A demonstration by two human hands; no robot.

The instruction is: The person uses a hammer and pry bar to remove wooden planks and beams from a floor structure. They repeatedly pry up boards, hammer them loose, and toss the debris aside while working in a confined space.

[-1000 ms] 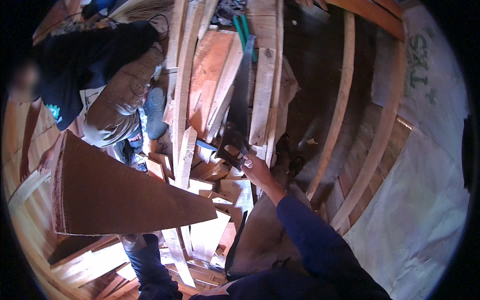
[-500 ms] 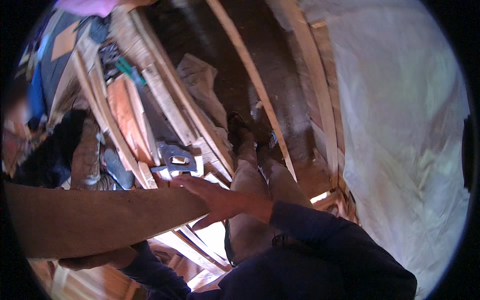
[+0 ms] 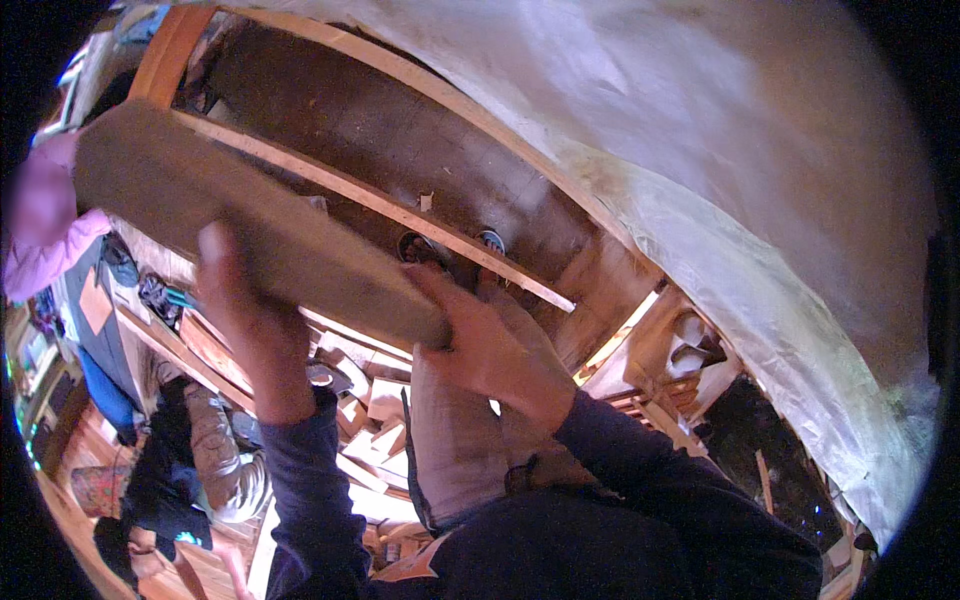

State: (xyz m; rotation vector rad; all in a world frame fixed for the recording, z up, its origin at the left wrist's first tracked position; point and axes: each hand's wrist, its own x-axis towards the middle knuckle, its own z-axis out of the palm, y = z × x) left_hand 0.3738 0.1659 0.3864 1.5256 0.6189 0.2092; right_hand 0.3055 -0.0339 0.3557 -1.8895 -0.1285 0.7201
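Observation:
A broad brown wooden board (image 3: 270, 225) slants across the upper left, held up in both my hands. My left hand (image 3: 255, 335) is closed on its near long edge, with the thumb lying over the face, somewhat smeared by motion; its other fingers are hidden. At the board's right end, my right hand (image 3: 500, 350) grips the corner, fingers along the far side and thumb at the near side. The board's far left end reaches close to a person in a pink top (image 3: 60, 220).
A long thin timber (image 3: 400, 212) crosses above a dark floor beyond my feet. Pale plastic sheeting (image 3: 720, 210) covers the right side. Wood offcuts (image 3: 375, 430) lie below the board. Another person in dark clothing (image 3: 170, 465) is low at the left.
My view has turned. The board has swung from the lower left to the upper left. My left hand has come from beneath it to its near edge; my right hand now grips its end.

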